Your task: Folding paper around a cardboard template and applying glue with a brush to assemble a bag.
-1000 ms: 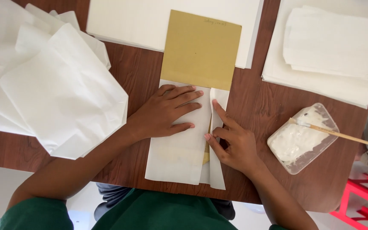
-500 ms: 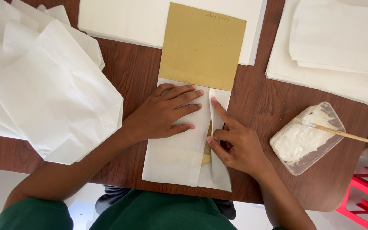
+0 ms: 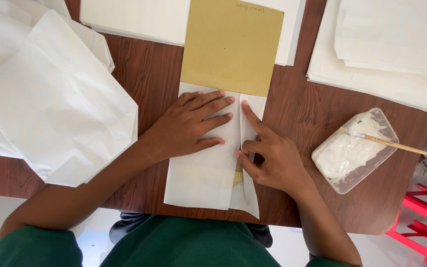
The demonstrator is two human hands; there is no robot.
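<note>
A white sheet of paper [image 3: 201, 175] is folded around a tan cardboard template [image 3: 232, 47] on the brown table [image 3: 147, 74]. My left hand [image 3: 190, 126] lies flat on the left flap, fingers spread and pointing right. My right hand [image 3: 269, 155] presses the narrower right flap along the seam, index finger stretched up the fold, thumb at the overlap. A small patch of tan card shows between the flaps near my right thumb.
A heap of folded white paper bags [image 3: 40, 94] lies at the left. Stacks of white sheets [image 3: 386, 49] sit at the top and right. A clear plastic tub of white paste [image 3: 354, 151] with a wooden-handled brush [image 3: 401, 147] stands at the right. A red stool [image 3: 423, 222] is beyond the table's edge.
Both hands keep pressing the flaps; my right index finger has slid slightly along the seam. The view has shifted a little.
</note>
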